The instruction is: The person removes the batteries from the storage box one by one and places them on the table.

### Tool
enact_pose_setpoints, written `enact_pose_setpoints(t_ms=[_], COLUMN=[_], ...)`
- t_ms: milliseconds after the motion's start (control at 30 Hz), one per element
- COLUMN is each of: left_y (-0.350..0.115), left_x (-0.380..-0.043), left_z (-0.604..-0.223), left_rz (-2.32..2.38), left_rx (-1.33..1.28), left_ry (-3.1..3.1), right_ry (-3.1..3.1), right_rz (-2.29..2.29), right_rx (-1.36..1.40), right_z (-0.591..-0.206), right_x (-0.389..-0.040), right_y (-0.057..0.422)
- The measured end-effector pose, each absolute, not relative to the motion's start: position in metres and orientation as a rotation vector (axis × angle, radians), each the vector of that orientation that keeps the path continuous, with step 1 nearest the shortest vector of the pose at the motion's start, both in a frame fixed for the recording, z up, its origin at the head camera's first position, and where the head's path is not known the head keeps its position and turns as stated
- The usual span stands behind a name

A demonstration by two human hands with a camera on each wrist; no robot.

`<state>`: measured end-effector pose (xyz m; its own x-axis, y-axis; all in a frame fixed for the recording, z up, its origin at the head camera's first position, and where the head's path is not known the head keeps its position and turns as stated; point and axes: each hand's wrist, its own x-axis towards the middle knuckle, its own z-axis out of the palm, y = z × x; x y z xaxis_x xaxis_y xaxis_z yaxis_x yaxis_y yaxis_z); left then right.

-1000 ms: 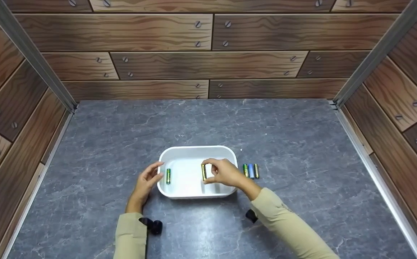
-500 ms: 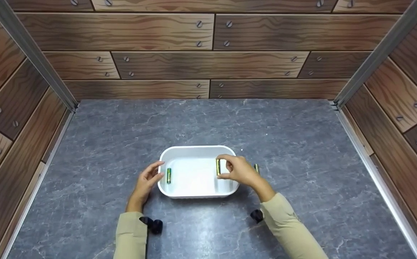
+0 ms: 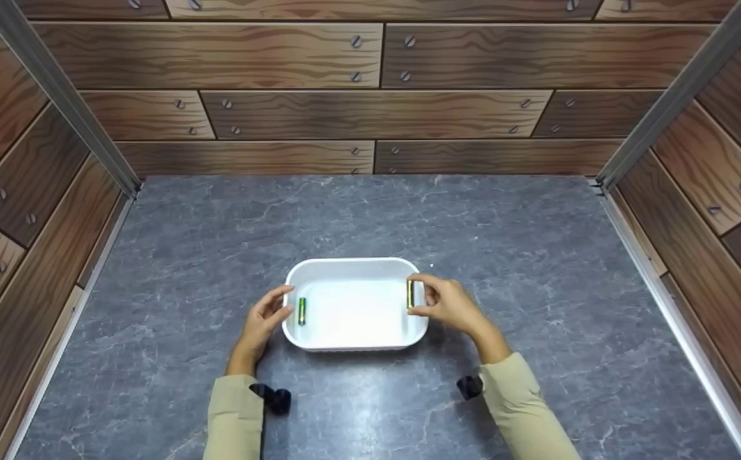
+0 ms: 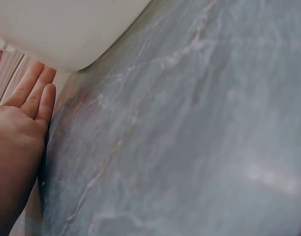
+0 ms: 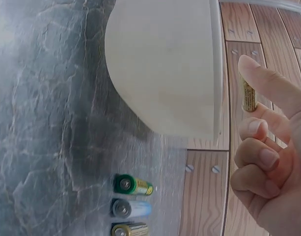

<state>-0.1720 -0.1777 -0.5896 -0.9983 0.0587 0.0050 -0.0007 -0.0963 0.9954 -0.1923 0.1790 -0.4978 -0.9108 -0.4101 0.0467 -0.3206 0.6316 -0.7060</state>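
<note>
A white plastic tub [image 3: 356, 348] stands on the table, with a green battery [image 3: 302, 312] lying inside near its left wall. My left hand [image 3: 259, 324] rests at the tub's left rim, thumb and index fingertips right at the edge; in the left wrist view its other fingers reach out straight beside the tub wall [image 4: 67, 32]. Between thumb and index finger, my right hand [image 3: 452, 305] pinches a gold-and-black battery [image 3: 410, 294] by its ends, over the right rim. The right wrist view shows this battery [image 5: 249, 96] higher than the tub's rim.
Right of the tub, a green battery [image 5: 135, 186], a light blue battery [image 5: 133, 208] and a gold-and-black battery [image 5: 131, 229] lie side by side on the grey marbled table [image 3: 536, 268]. My right hand hides them in the head view. Wood-patterned walls [image 3: 294, 115] surround the table.
My right hand has moved right with the pinched battery, from over the tub's middle to its right rim. It now covers the row of batteries in the head view. My left hand stays put.
</note>
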Motion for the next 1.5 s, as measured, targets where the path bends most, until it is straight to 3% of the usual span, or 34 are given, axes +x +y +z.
enact_pose_setpoints(t_ms=[767, 1500], left_y=[-0.179, -0.177], left_x=[-0.173, -0.173], left_z=[-0.592, -0.589], left_rz=[2.324, 2.282], left_rx=[0.109, 0.039], left_ry=[2.072, 2.091], right_ry=[2.624, 2.699], right_rz=[-1.304, -1.128], right_rx=[-0.52, -0.453], right_z=[-0.506, -0.526], right_x=[-0.194, -0.197], right_y=[0.21, 0.22])
